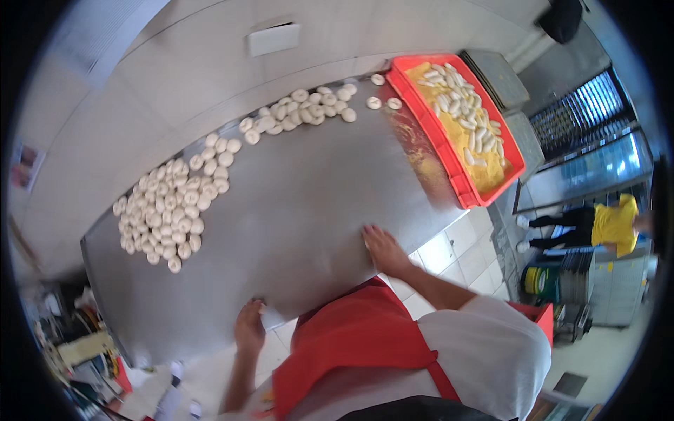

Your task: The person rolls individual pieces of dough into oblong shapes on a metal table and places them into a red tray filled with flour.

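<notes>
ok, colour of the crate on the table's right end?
The crate is bright orange-red; it shows best in the head view.

The left hand (250, 328), toward seven o'clock, is slightly blurred. At nine, the dough heap (170, 202) hides its lower pieces. Clutter (77, 344) at eight is too smeared to identify; the dark thing (562, 19) past one is unclear.

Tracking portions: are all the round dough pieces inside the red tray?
No, round dough pieces lie on the metal table, outside the red tray.
</notes>
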A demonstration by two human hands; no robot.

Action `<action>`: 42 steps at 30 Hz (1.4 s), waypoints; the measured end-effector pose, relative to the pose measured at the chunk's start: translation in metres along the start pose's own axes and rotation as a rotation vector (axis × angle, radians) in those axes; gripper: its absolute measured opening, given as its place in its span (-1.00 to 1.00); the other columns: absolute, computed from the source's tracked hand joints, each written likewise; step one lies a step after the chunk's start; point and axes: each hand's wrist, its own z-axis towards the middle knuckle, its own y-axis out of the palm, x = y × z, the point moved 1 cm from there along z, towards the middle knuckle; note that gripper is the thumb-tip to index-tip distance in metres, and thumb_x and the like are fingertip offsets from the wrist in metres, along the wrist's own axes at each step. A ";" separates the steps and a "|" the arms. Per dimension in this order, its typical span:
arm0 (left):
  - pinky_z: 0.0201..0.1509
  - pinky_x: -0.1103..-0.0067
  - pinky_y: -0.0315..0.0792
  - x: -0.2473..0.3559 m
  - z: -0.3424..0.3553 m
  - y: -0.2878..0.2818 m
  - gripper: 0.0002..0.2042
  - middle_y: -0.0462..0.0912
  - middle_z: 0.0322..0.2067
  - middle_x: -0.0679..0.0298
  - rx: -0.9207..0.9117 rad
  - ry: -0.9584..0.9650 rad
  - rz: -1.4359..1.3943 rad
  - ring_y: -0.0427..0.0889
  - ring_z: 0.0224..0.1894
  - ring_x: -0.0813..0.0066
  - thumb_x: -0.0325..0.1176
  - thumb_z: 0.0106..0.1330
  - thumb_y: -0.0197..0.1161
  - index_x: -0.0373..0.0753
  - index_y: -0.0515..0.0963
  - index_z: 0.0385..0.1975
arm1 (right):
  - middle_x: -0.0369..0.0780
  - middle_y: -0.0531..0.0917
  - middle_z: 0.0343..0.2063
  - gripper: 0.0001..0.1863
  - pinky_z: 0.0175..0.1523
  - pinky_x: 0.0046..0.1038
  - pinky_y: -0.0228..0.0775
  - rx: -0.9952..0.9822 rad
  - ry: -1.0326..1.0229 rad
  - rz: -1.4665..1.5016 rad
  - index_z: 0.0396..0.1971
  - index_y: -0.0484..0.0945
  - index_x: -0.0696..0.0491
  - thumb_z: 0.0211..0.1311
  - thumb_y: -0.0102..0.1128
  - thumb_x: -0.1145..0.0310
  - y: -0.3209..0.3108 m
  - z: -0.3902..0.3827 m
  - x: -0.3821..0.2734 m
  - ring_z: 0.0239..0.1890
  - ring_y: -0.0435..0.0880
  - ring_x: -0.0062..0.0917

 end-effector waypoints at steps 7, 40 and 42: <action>0.68 0.02 -0.08 0.015 0.068 0.025 -0.13 0.09 0.58 -0.19 -0.066 0.084 0.197 0.05 0.62 -0.23 -0.02 0.44 0.26 -0.35 0.04 0.61 | 0.08 -0.02 0.64 0.06 0.68 0.08 -0.28 -0.154 0.222 -0.076 0.61 -0.04 0.25 0.47 0.02 -0.28 0.021 0.035 -0.036 0.68 -0.12 0.03; 0.14 0.22 0.59 0.038 0.327 -0.063 -0.38 0.65 0.15 -0.04 0.287 -0.279 0.294 0.67 0.16 -0.03 0.07 0.37 0.40 -0.31 0.53 0.22 | -0.12 0.55 0.20 -0.40 0.22 -0.21 0.59 1.029 0.271 2.727 0.24 0.37 0.13 0.67 -0.23 -0.14 -0.102 0.137 0.114 0.19 0.62 -0.21; 0.12 0.19 0.60 0.031 0.347 -0.081 -0.42 0.69 0.10 -0.04 0.073 -0.457 0.415 0.69 0.13 -0.04 0.04 0.34 0.39 -0.31 0.55 0.16 | -0.04 0.56 0.23 -0.32 0.22 -0.24 0.59 1.388 0.461 2.502 0.35 0.31 0.20 0.65 -0.15 -0.15 -0.123 0.160 0.167 0.23 0.62 -0.20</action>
